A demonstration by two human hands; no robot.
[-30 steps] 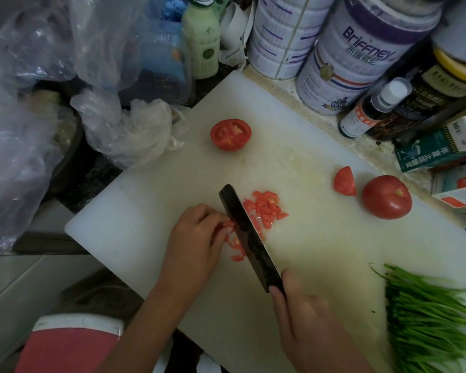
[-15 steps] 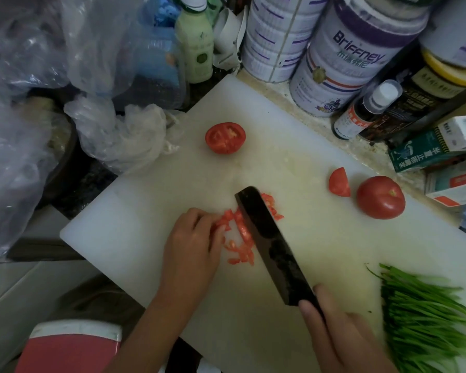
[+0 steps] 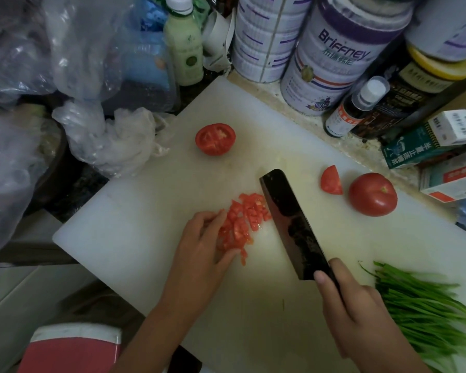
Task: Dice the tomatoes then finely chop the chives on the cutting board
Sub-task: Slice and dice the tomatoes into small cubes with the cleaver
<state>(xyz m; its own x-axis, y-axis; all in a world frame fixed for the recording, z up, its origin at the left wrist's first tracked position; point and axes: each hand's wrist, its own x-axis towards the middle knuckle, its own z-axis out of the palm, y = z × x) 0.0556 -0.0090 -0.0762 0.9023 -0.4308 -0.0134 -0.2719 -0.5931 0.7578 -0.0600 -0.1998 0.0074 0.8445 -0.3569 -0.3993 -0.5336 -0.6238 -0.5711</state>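
Dicing underway: left hand [image 3: 202, 246], fingers nearly straight, touches the diced tomato pile [image 3: 244, 219] mid cutting board [image 3: 135, 238]; right hand [image 3: 353, 305] grips the knife [image 3: 291, 224]. Undone: half tomato [image 3: 215, 138] at 11 o'clock, wedge [image 3: 331, 181] and whole tomato [image 3: 372, 194] at 2, chives [image 3: 425, 313] at 4, uncut.

Diced tomato [image 3: 242, 219] left of knife [image 3: 291, 224]

Speckled countertop [image 3: 361, 150]; tall tins [image 3: 331, 57] behind; plastic bags [image 3: 24, 76] left

red tomato [image 3: 372, 194], green chives [image 3: 425, 310], white cutting board [image 3: 145, 211]
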